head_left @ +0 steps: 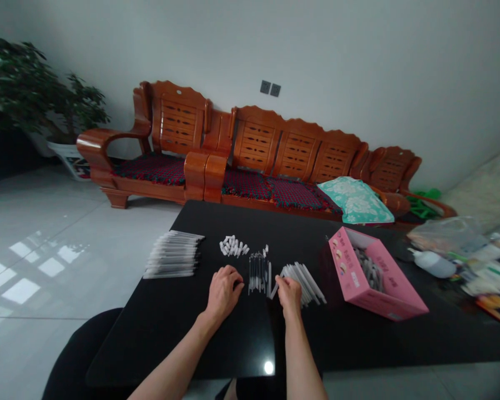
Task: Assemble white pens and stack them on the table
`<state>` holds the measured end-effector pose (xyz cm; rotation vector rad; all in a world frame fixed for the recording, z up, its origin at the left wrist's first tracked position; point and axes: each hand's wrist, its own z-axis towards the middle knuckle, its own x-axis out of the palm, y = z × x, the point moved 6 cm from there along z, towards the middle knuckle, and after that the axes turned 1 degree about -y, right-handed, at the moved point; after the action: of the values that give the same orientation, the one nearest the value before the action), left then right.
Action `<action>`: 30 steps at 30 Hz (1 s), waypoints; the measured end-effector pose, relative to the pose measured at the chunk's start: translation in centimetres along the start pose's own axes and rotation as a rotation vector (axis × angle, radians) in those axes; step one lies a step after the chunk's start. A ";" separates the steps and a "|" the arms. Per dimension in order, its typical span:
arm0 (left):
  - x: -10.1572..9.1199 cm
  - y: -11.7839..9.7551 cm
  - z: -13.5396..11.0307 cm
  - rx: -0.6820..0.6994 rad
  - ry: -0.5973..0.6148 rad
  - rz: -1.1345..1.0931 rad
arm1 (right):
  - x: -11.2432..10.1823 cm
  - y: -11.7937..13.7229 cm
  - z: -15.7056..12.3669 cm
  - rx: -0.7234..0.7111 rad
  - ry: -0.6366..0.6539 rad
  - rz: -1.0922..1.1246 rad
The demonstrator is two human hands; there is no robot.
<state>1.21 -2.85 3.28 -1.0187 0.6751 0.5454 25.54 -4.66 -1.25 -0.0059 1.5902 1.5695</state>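
The right hand [289, 293] is curled nearly shut, thumb and fingers pinched on a white tube [275, 288] whose free end pokes out towards the other hand. The tube comes off the near end of a loose pile of white tubes [307, 280] that fans away just beyond and outside the right knuckles. The left hand [224, 291] rests palm down on the black tabletop [170, 328], fingers bent under. I cannot tell whether it has anything in its grip. Its fingertips sit right at a small bundle of dark refills [258, 273] that lies between the two hands.

Further out from the left hand, a heap of small white caps [233, 246] lies just past the fingers. A neat row of clear pens [173, 254] lies well apart to its outer side. Beyond the tube pile, outside the right hand, a pink box [394, 294] stands open with grey pieces inside. Past that lie a white bottle [433, 262] and a clutter of packets.

The risks look small but real. The tubes and refills are round and lie loose on a glossy surface, so a brush of either wrist could set them rolling into each other or towards the near edge. The pinch on the tube is at one end only, so it could swing or slip. The caps are small enough to scatter at a nudge.
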 end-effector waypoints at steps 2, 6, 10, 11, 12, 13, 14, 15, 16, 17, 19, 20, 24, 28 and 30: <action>1.0 -0.7 1.2 -0.046 0.025 0.059 | 0.1 -0.1 0.0 0.043 0.022 -0.007; 2.5 -0.5 3.6 -0.161 0.080 0.161 | 0.1 0.3 0.0 0.056 0.031 -0.064; 3.7 0.6 4.7 -0.218 0.154 0.193 | -0.1 0.7 -0.2 0.053 0.038 -0.101; 3.8 0.8 4.8 -0.224 0.162 0.190 | -0.1 0.8 -0.2 0.056 0.038 -0.104; 3.9 1.0 4.9 -0.228 0.167 0.187 | -0.1 0.9 -0.3 0.058 0.039 -0.105; 4.0 1.1 4.9 -0.232 0.168 0.187 | -0.2 0.9 -0.4 0.060 0.040 -0.106; 4.0 1.2 4.9 -0.235 0.169 0.192 | -0.2 1.0 -0.4 0.061 0.042 -0.107; 4.0 1.1 4.9 -0.236 0.169 0.203 | -0.2 1.1 -0.4 0.060 0.044 -0.108; 4.0 0.9 5.0 -0.236 0.168 0.219 | -0.2 1.2 -0.5 0.060 0.047 -0.111; 3.9 0.7 5.0 -0.234 0.170 0.238 | -0.2 1.2 -0.5 0.063 0.048 -0.114; 3.9 0.2 5.2 -0.232 0.185 0.279 | -0.3 1.2 -0.6 0.069 0.050 -0.114; 4.0 0.0 5.3 -0.235 0.200 0.297 | -0.3 1.3 -0.6 0.072 0.051 -0.113; 4.3 -0.4 5.7 -0.264 0.249 0.336 | -0.2 1.3 -0.7 0.082 0.075 -0.107; 4.7 -0.4 6.3 -0.286 0.276 0.337 | -0.2 1.5 -0.7 0.075 0.072 -0.116; 4.8 -0.2 6.6 -0.303 0.290 0.330 | -0.2 1.4 -0.7 0.070 0.069 -0.124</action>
<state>6.30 3.43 2.22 -1.2943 1.0511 0.8135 24.48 -5.07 -0.11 -0.1197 1.6651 1.4308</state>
